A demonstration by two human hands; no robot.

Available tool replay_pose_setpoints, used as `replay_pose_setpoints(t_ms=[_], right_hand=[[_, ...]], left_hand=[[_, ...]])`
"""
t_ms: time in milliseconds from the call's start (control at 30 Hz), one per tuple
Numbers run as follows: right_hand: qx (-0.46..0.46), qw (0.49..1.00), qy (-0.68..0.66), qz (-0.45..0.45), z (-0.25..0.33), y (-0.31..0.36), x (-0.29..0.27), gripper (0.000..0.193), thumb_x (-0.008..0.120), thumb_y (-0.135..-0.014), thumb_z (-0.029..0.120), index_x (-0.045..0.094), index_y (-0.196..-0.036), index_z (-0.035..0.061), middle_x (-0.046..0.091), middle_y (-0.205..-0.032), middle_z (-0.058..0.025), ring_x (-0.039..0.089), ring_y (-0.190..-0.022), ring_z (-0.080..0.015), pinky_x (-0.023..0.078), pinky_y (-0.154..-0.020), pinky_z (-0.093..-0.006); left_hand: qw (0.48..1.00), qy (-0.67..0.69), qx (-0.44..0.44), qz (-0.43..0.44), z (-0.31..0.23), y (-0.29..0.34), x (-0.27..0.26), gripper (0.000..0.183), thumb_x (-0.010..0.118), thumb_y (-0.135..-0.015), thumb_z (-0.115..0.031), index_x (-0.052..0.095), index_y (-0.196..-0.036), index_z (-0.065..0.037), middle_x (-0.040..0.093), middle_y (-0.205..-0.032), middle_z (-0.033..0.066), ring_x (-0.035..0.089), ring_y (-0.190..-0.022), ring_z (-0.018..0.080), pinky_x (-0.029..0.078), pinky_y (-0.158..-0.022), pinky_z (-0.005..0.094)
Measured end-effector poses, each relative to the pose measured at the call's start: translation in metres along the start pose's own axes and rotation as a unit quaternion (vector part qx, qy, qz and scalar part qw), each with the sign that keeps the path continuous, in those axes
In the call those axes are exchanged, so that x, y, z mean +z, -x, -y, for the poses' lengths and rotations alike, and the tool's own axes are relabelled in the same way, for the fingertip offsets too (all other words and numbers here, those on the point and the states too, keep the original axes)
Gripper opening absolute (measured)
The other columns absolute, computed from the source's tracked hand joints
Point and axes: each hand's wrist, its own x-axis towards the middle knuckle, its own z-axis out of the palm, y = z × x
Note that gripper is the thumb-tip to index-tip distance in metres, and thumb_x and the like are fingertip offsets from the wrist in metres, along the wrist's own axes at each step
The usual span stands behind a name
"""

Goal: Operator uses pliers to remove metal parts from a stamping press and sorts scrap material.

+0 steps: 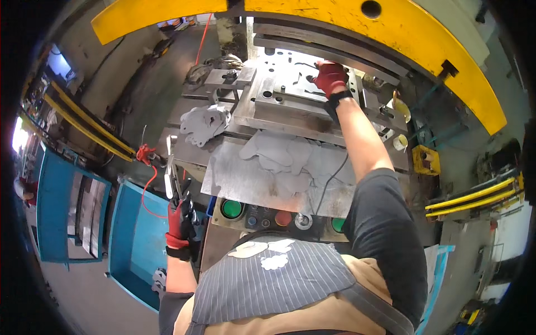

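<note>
My right hand (331, 79), in a red glove, reaches onto the metal die (290, 78) under the press. Its fingers curl down at the die's top face; whatever they may pinch is hidden. At lower left, my left hand (180, 216), in a red and black glove, is closed around silvery metal tongs (170, 176) that point away from me. Between my arms, flat grey metal blanks (273, 151) lie on a steel sheet (240, 181) in front of the die. Another pile of grey metal pieces (204, 124) sits left of the die.
A yellow press guard (312, 8) arches across the top. Near my waist is a control panel (261, 219) with green and red buttons. Blue metal bins (125, 245) stand at left, with a red hose (146, 192) hanging beside them. A yellow crate (426, 161) stands at right.
</note>
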Motion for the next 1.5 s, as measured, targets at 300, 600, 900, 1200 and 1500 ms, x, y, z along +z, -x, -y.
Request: replay_pose_setpoints(t_ms=[300,600,900,1200,1500], right_hand=[[0.281,0.625,-0.702,-0.197,-0.109,0.319,-0.013,0.033,0.059,-0.078,0.008,0.051,-0.109,0.0004,0.054,-0.106,-0.008,0.054,-0.093,-0.0171,0.043,-0.081,-0.0294],[0.459,0.708,-0.479,0.244,-0.083,0.517,0.068,0.044,0.052,-0.08,0.037,0.052,-0.111,0.0061,0.055,-0.107,-0.0112,0.051,-0.096,-0.0223,0.042,-0.079,-0.0332],[0.397,0.775,-0.436,0.227,-0.101,0.534,0.15,0.023,0.048,-0.078,0.014,0.062,-0.096,0.0076,0.059,-0.094,-0.0165,0.056,-0.088,-0.0262,0.043,-0.081,-0.0372],[0.546,0.546,-0.614,0.163,-0.086,0.513,0.132,0.019,0.061,-0.069,0.014,0.063,-0.084,0.0029,0.061,-0.077,-0.0027,0.055,-0.07,-0.016,0.042,-0.067,-0.0294],[0.418,0.731,-0.498,0.207,-0.11,0.545,0.157,0.031,0.059,-0.073,0.028,0.062,-0.094,0.0048,0.063,-0.082,-0.0115,0.058,-0.075,-0.0251,0.042,-0.072,-0.0331]], left_hand=[[0.982,-0.031,-0.052,-0.178,0.116,-0.032,-0.099,0.015,0.053,-0.082,-0.021,0.057,-0.09,-0.009,0.05,-0.064,0.0001,0.045,-0.046,0.0084,0.037,-0.038,0.0219],[0.921,-0.232,-0.274,0.149,0.172,-0.074,-0.046,0.022,0.05,-0.082,-0.024,0.062,-0.093,-0.01,0.061,-0.071,0.0042,0.055,-0.052,0.0136,0.041,-0.042,0.0291],[0.841,-0.402,-0.298,0.205,0.196,-0.108,-0.049,0.021,0.062,-0.075,-0.023,0.06,-0.089,-0.007,0.057,-0.063,0.0053,0.05,-0.048,0.0161,0.037,-0.041,0.0326],[0.826,-0.412,-0.358,0.138,0.147,-0.082,-0.003,0.019,0.065,-0.073,-0.029,0.06,-0.072,-0.01,0.047,-0.048,0.0037,0.042,-0.036,0.0142,0.026,-0.029,0.0303],[0.886,-0.326,-0.286,0.167,0.216,-0.108,-0.07,0.017,0.058,-0.078,-0.017,0.056,-0.091,-0.007,0.055,-0.062,0.0055,0.049,-0.046,0.014,0.036,-0.04,0.0279]])
